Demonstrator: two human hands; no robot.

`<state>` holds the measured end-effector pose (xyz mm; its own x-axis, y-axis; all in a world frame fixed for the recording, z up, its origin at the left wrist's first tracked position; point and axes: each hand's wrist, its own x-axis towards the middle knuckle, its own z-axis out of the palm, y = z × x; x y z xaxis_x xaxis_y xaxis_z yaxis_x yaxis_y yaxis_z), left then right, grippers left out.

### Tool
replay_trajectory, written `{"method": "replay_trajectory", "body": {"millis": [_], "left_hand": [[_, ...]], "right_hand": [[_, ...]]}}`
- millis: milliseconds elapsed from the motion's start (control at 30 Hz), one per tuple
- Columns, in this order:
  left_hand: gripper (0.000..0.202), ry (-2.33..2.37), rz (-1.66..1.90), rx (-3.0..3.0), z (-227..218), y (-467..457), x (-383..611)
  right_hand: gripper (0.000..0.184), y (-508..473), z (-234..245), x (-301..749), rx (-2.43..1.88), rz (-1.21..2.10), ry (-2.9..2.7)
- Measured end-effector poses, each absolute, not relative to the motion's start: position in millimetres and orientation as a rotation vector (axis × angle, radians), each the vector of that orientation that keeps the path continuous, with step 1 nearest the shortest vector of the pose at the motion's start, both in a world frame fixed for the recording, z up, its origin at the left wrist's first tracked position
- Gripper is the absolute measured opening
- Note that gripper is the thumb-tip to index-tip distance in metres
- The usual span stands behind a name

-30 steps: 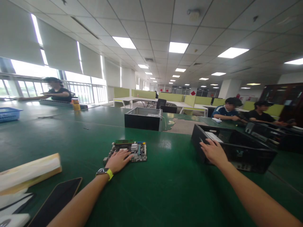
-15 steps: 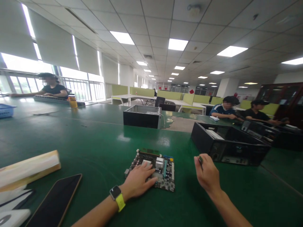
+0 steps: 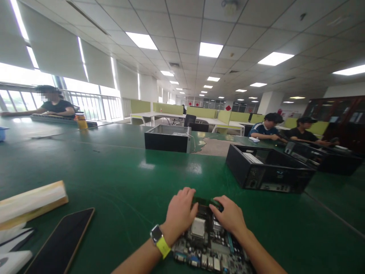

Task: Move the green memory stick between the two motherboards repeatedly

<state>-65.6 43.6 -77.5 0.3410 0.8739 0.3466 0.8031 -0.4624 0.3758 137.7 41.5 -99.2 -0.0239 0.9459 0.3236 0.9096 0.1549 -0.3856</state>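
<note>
A computer motherboard (image 3: pixel 211 243) lies on the green table close in front of me, its row of ports on the near side. A square silver block (image 3: pixel 199 227) sits on it between my hands. My left hand (image 3: pixel 181 213), with a watch on the wrist, closes over the left end of a green memory module (image 3: pixel 202 200) at the board's far edge. My right hand (image 3: pixel 229 215) pinches at the right end of that green strip. The fingers partly cover it; whether it is seated in its slot cannot be made out.
An open black computer case (image 3: pixel 268 169) stands at the right, with another case (image 3: pixel 168 139) farther back. A dark flat phone-like slab (image 3: pixel 62 239) and a long pale box (image 3: pixel 34 203) lie at the left. Other people (image 3: pixel 266 127) sit around the table, beside a yellow-orange jar (image 3: pixel 81 121).
The motherboard has come nearer to me. My left hand has gone from lying flat on it to its far edge, and my right hand has moved left to the board with the small green piece.
</note>
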Motion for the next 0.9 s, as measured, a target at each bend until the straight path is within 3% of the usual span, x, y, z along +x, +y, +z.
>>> {"method": "replay_trajectory", "body": {"millis": [100,267,700,900], "left_hand": [[0.046,1.559,0.73,2.367,-86.6,72.5,-85.3],[0.025,1.431,0.678,2.276,-102.1,85.8,-96.1],[0.024,1.313,0.746,2.22,-93.9,83.5,-102.3],[0.033,1.48,0.803,2.321,-73.5,68.1,-95.6]], "right_hand": [[0.022,40.9,-97.0,137.1,-1.721,0.125,-1.978],[0.017,43.1,-99.3,140.1,-1.664,0.161,-2.01],[0.02,44.7,-101.0,141.0,-1.617,0.183,-1.994],[0.032,43.1,-104.0,139.4,-1.626,0.158,-1.931]]}}
